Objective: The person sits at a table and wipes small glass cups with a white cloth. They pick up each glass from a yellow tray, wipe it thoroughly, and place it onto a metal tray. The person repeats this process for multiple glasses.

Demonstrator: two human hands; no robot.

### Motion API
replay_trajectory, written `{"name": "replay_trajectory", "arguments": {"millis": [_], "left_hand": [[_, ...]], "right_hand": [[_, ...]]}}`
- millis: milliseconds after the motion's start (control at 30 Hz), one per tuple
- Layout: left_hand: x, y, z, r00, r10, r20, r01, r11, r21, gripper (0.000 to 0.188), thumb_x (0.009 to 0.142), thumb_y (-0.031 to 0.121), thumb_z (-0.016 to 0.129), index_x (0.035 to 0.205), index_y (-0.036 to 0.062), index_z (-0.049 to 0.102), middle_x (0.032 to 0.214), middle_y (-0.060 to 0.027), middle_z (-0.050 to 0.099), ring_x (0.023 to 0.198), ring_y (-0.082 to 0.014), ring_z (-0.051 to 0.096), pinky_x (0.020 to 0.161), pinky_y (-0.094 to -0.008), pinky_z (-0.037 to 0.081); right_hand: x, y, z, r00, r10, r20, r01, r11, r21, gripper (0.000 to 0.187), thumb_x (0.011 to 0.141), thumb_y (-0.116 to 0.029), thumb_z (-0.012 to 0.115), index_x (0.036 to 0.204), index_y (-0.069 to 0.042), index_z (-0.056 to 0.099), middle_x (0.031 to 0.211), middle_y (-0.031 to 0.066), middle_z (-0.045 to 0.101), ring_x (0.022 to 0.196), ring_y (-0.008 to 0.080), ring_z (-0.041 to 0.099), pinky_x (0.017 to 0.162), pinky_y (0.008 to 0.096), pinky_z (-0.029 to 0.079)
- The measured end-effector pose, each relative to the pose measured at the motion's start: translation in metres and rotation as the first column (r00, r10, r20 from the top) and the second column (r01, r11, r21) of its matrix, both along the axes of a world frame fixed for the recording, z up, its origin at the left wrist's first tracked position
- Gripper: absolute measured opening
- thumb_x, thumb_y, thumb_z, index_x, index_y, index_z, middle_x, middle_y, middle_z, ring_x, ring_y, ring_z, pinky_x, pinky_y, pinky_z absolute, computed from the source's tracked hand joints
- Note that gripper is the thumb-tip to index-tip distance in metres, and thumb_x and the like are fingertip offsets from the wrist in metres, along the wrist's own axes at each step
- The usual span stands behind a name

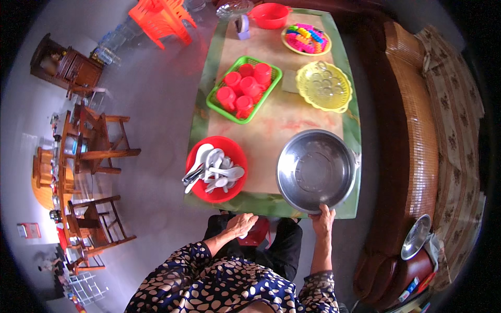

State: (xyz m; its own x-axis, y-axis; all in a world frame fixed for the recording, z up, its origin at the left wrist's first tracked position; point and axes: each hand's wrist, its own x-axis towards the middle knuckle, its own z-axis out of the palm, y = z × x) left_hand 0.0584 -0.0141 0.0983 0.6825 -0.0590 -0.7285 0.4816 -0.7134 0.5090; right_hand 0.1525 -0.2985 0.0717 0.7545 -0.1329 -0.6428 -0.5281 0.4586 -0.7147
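My right hand (323, 218) grips the near rim of a large stainless steel basin (315, 169), thumb over the edge. The basin stands at the near right of the table. My left hand (241, 225) is closed in front of the table edge, over my lap. A small white bit shows beneath its fingers, too little to name. Nearest to it on the table is a red basin (241, 156) piled with white spoons (216, 169), some with dark handles among them.
On the marble-edged table (271, 206) stand a green basket (213, 106) of red cups (250, 86), a yellow basket (342, 101) of clear glasses, a plate of colourful toy-like pieces (305, 39) and a red bowl (270, 15). A wooden sofa (412, 130) runs along the right, wooden chairs (104, 135) left.
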Motion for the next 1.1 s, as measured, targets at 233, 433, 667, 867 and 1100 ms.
{"name": "replay_trajectory", "arguments": {"millis": [233, 433, 667, 867, 1100], "left_hand": [[-0.021, 0.044, 0.005, 0.987, 0.099, 0.130, -0.097, 0.995, -0.025, 0.020, 0.089, 0.027, 0.047, 0.095, 0.0131, 0.061, 0.087, -0.0124, 0.065, 0.078, -0.0322, 0.063, 0.066, -0.0429, 0.049], [-0.022, 0.064, 0.008, 0.982, 0.133, 0.137, -0.120, 0.988, -0.099, 0.018, 0.088, 0.024, 0.048, 0.095, 0.0114, 0.060, 0.090, -0.0125, 0.065, 0.084, -0.0319, 0.062, 0.070, -0.0419, 0.049], [-0.018, 0.073, 0.016, 0.978, 0.175, 0.113, -0.164, 0.981, -0.101, 0.021, 0.090, 0.027, 0.047, 0.096, 0.0103, 0.058, 0.090, -0.0138, 0.064, 0.085, -0.0334, 0.062, 0.070, -0.0427, 0.048], [-0.019, 0.080, 0.006, 0.972, 0.180, 0.151, -0.167, 0.981, -0.094, 0.022, 0.090, 0.029, 0.046, 0.095, 0.0104, 0.057, 0.085, -0.0139, 0.064, 0.080, -0.0343, 0.062, 0.067, -0.0437, 0.048], [-0.015, 0.075, 0.003, 0.964, 0.200, 0.177, -0.185, 0.978, -0.099, 0.024, 0.089, 0.032, 0.047, 0.097, 0.0115, 0.058, 0.086, -0.0155, 0.064, 0.079, -0.0358, 0.061, 0.066, -0.0449, 0.048]], "right_hand": [[0.036, 0.081, -0.009, 0.994, 0.103, 0.026, -0.103, 0.994, 0.037, 0.023, 0.077, -0.009, 0.053, 0.097, 0.002, 0.052, 0.075, 0.0125, 0.061, 0.053, 0.0236, 0.059, 0.042, 0.0339, 0.051], [0.057, 0.079, -0.051, 0.969, 0.246, 0.031, -0.245, 0.969, -0.016, 0.022, 0.080, -0.010, 0.052, 0.098, 0.004, 0.051, 0.095, 0.0153, 0.049, 0.067, 0.0247, 0.060, 0.046, 0.0320, 0.054], [0.071, 0.067, -0.084, 0.945, 0.320, 0.070, -0.307, 0.939, -0.158, 0.011, 0.080, -0.011, 0.055, 0.089, -0.006, 0.053, 0.082, 0.0092, 0.049, 0.063, 0.0187, 0.055, 0.042, 0.0296, 0.045], [0.085, 0.061, -0.087, 0.951, 0.310, 0.011, -0.306, 0.944, -0.122, 0.016, 0.079, -0.014, 0.054, 0.089, -0.001, 0.051, 0.083, 0.0090, 0.050, 0.058, 0.0176, 0.052, 0.039, 0.0283, 0.042], [0.107, 0.071, -0.058, 0.956, 0.272, -0.106, -0.274, 0.962, 0.001, 0.014, 0.075, -0.011, 0.054, 0.088, -0.008, 0.047, 0.064, 0.0044, 0.048, 0.045, 0.0151, 0.045, 0.034, 0.0264, 0.030]]}}
